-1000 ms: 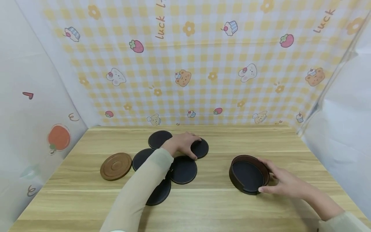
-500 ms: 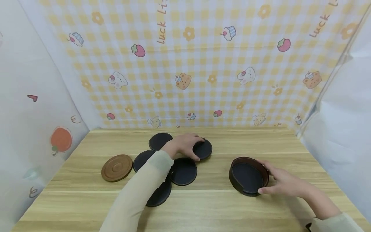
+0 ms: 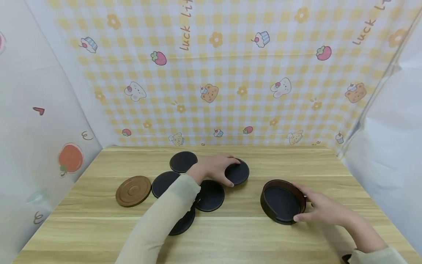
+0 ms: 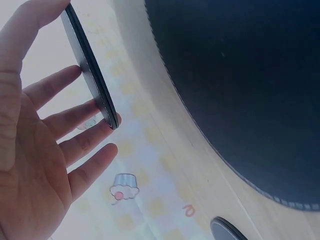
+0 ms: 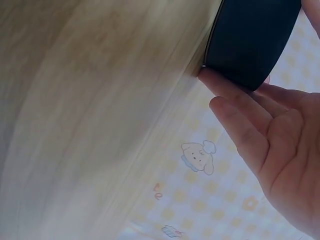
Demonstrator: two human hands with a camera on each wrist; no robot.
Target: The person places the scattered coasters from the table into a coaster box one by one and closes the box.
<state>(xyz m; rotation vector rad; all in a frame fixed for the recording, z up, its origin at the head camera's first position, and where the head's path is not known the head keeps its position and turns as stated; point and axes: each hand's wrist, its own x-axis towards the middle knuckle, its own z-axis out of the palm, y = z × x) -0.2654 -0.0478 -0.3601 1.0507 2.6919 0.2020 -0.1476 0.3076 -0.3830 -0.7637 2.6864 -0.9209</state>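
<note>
My left hand (image 3: 215,168) grips a round black coaster (image 3: 239,173) by its edges, thumb on the near side and fingers on the far side. In the left wrist view this coaster (image 4: 89,65) is seen edge-on between the thumb and fingertips. My right hand (image 3: 324,209) holds the round dark coaster holder (image 3: 269,212) from its right, with the thumb at the front rim and fingers behind. Inside the holder lies a black disc (image 3: 282,201). The right wrist view shows the holder's outer wall (image 5: 252,40) against the fingers.
Several black coasters lie on the wooden table (image 3: 240,238): one at the back (image 3: 182,161), others around the left forearm, which partly covers them. A brown wooden disc (image 3: 133,191) lies farther left. A checked cloth backdrop (image 3: 224,73) rises behind the table.
My left hand has moved rightward with the coaster, away from the other coasters and nearer to the holder. The right hand and the holder have stayed in place.
</note>
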